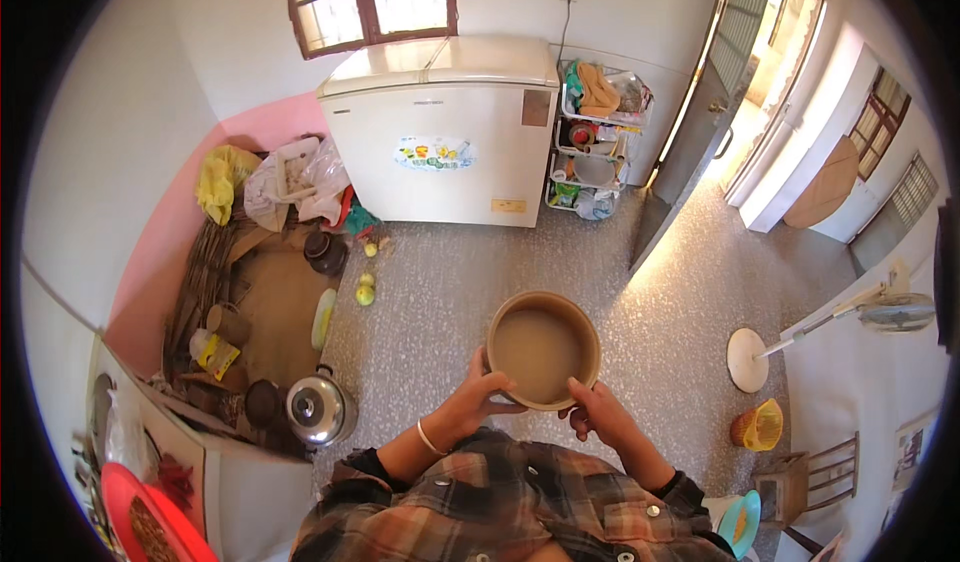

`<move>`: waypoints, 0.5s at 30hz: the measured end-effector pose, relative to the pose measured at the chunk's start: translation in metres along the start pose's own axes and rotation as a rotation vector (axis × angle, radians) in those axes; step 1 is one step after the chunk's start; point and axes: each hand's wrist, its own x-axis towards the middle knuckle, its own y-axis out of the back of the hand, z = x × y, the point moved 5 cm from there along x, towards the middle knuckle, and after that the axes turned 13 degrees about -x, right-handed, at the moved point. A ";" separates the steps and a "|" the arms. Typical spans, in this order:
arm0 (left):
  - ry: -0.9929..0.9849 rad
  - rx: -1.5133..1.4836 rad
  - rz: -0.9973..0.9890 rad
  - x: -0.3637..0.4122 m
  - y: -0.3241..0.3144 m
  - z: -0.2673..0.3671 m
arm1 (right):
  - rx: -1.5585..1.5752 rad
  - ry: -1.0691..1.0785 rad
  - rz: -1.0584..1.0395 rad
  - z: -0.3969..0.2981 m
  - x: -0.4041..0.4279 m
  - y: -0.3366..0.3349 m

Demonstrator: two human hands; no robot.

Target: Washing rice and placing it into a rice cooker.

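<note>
Both of my hands hold a round, deep brown pot [489, 352] in front of my body, above the speckled floor. My left hand [480, 397] grips its near left side, thumb up by the rim. On the near right side, my right hand [600, 414] has its thumb over the rim and its fingers curled below. The inside of the pot looks plain brown; I cannot tell whether it contains a thin liquid.
A white chest freezer [465, 194] stands ahead, beside a loaded wire rack [595, 120] and an opened metal door [694, 111]. At left are a lidded steel pot [319, 412], a dark jar [325, 253] and a red basin [127, 479]. A fan [748, 361] and yellow-lined bin [756, 427] stand right.
</note>
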 end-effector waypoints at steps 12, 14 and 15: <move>0.305 0.274 -0.188 0.330 0.006 0.178 | 0.175 -0.035 0.351 -0.125 0.266 0.149; 0.369 0.257 -0.236 0.383 -0.005 0.195 | 0.157 -0.025 0.392 -0.148 0.301 0.185; 0.382 0.264 -0.243 0.413 -0.015 0.209 | 0.168 0.008 0.435 -0.160 0.322 0.207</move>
